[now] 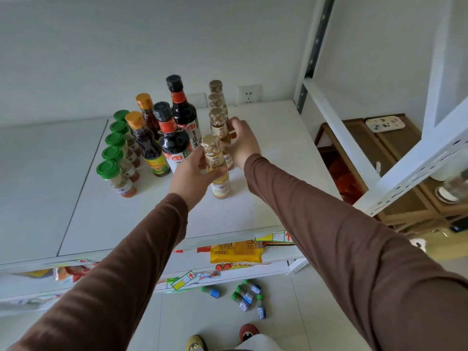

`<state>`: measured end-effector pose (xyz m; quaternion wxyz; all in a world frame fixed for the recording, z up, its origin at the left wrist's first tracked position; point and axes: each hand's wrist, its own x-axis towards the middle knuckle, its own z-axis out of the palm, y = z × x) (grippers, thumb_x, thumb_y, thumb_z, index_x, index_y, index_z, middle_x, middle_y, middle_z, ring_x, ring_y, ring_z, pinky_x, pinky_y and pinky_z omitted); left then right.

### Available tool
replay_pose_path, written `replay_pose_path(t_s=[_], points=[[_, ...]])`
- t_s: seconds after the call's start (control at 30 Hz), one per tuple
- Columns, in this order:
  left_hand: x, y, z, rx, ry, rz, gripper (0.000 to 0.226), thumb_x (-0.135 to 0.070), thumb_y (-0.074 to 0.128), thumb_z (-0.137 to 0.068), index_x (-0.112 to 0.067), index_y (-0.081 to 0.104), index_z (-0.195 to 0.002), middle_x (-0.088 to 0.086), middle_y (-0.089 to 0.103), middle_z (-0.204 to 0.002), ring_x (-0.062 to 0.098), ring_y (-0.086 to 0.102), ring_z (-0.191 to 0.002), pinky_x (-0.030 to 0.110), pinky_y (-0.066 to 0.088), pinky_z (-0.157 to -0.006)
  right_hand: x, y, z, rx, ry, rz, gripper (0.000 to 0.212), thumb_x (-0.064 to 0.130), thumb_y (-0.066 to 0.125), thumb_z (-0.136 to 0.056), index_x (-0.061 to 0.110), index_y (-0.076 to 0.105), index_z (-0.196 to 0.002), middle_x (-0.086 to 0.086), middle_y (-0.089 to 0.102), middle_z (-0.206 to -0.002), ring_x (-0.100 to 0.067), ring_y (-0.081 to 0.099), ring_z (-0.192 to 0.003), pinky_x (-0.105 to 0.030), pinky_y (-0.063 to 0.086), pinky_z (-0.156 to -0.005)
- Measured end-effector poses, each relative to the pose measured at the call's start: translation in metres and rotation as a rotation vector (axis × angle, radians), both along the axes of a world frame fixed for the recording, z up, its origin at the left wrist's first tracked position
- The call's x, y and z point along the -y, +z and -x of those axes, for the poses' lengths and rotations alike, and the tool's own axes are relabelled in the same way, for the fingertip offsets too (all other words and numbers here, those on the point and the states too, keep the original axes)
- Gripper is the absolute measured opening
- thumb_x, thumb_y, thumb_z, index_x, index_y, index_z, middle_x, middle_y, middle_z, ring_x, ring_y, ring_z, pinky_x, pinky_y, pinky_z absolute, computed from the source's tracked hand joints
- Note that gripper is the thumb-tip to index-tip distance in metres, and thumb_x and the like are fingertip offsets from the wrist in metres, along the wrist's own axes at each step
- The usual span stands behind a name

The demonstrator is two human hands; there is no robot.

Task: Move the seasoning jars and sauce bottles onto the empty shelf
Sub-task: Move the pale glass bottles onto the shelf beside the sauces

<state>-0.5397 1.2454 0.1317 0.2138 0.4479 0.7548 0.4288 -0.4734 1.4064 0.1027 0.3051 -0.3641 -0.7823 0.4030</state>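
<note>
While upright on the shelf (266, 153), front bottle (217, 171) of pale amber liquid: left grip (195, 171) curled round it; right grip (240, 143) holds next bottle (219, 127).

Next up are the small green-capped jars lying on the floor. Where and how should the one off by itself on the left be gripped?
Take the lone floor jar across the middle of its body, coming straight down from above. It lies on its side on the floor tiles, so its round body faces up, and it sits apart from the other jars, leaving room for fingers on both sides.
</note>
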Motion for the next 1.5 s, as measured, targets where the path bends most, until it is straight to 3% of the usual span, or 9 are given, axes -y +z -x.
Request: replay_pose_path(t_s=[0.2, 0.4, 0.63, 0.8, 1.13, 1.3, 1.5], points=[[-0.013, -0.003, 0.004, -0.002, 0.000, 0.010, 0.040, -0.022, 0.078, -0.083, -0.019, 0.060, -0.118, -0.005, 0.070, -0.109, 0.015, 0.066, -0.099, 0.040, 0.055, -0.092, -0.004, -0.005, -0.007, -0.066, 0.040, 0.118, 0.048, 0.030, 0.079, -0.076, 0.021, 0.058, -0.118, 0.001, 0.063, -0.109, -0.015, 0.064, -0.096, -0.037, 0.054, -0.087], [-0.029, -0.006, 0.011, -0.009, 0.004, 0.033, 0.046, -0.031, 0.078, -0.080, -0.020, 0.058, -0.120, -0.004, 0.072, -0.110, 0.017, 0.068, -0.100, 0.046, 0.055, -0.093, -0.011, -0.019, -0.039, -0.099, -0.046, 0.126, 0.046, 0.028, 0.080, -0.079, 0.018, 0.059, -0.119, 0.001, 0.060, -0.106, -0.017, 0.063, -0.093, -0.031, 0.052, -0.087], [-0.038, -0.012, 0.012, -0.034, 0.007, 0.018, 0.053, -0.031, 0.076, -0.084, -0.020, 0.053, -0.130, -0.002, 0.068, -0.121, 0.018, 0.066, -0.107, 0.039, 0.053, -0.095, -0.009, -0.030, -0.062, -0.093, -0.074, 0.137, 0.042, 0.026, 0.080, -0.080, 0.018, 0.061, -0.117, -0.001, 0.063, -0.110, -0.017, 0.064, -0.092, -0.031, 0.053, -0.088], [-0.040, -0.013, 0.011, -0.072, -0.008, 0.019, 0.050, -0.029, 0.075, -0.086, -0.017, 0.054, -0.129, 0.004, 0.065, -0.124, 0.020, 0.063, -0.107, 0.028, 0.049, -0.089, -0.006, -0.034, -0.066, -0.101, -0.079, 0.145, 0.040, 0.027, 0.079, -0.080, 0.019, 0.061, -0.116, 0.000, 0.063, -0.111, -0.017, 0.065, -0.091, -0.032, 0.053, -0.087], [-0.042, -0.010, 0.007, -0.067, 0.003, 0.038, 0.049, -0.028, 0.074, -0.087, -0.017, 0.053, -0.130, -0.001, 0.067, -0.121, 0.019, 0.063, -0.106, 0.033, 0.051, -0.092, 0.003, -0.033, -0.070, -0.095, -0.060, 0.164, 0.036, 0.027, 0.078, -0.082, 0.019, 0.063, -0.114, 0.000, 0.063, -0.112, -0.017, 0.066, -0.092, -0.032, 0.053, -0.088], [-0.041, -0.013, 0.007, -0.048, 0.023, 0.029, 0.047, -0.029, 0.076, -0.085, -0.018, 0.055, -0.125, -0.001, 0.069, -0.119, 0.019, 0.066, -0.105, 0.042, 0.054, -0.096, 0.008, -0.035, -0.074, -0.099, -0.043, 0.190, 0.034, 0.026, 0.077, -0.083, 0.018, 0.063, -0.113, 0.000, 0.062, -0.112, -0.015, 0.064, -0.089, -0.026, 0.050, -0.084], [-0.039, -0.015, 0.004, -0.029, 0.071, 0.035, 0.054, -0.030, 0.078, -0.083, -0.019, 0.050, -0.128, 0.000, 0.067, -0.123, 0.019, 0.065, -0.109, 0.041, 0.053, -0.098, 0.014, -0.034, -0.080, -0.079, -0.025, 0.208, 0.035, 0.026, 0.076, -0.085, 0.018, 0.063, -0.116, 0.001, 0.062, -0.114, -0.013, 0.063, -0.090, -0.025, 0.049, -0.084]])
